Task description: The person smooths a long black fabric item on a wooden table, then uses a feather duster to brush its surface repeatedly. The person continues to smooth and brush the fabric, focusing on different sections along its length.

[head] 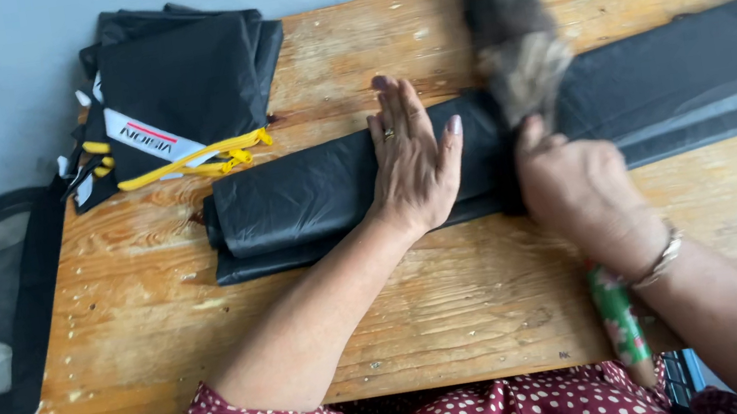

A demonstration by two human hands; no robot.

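While the left hand (414,167) lies flat with its fingers spread, it presses down on a long black plastic sheet (677,77) and grips nothing. Its palm rests on the folded part of the sheet, near the middle of the wooden table (460,309). Just beside it, the right hand (577,187) is blurry. It seems to be closed on a fuzzy dark brush (514,42), whose bristles stand above the sheet, but the blur makes the hold hard to be sure of.

To the left of the flat hand, the sheet is already folded over into a thick bundle. To the right of both hands, the sheet runs long and flat, off toward the table's far right edge. So I think the folding is partly done, with a long piece left.

Further out, at the table's top left corner, sits a stack of folded black bags (179,89) with yellow straps. They look finished and lie well apart from the hands.
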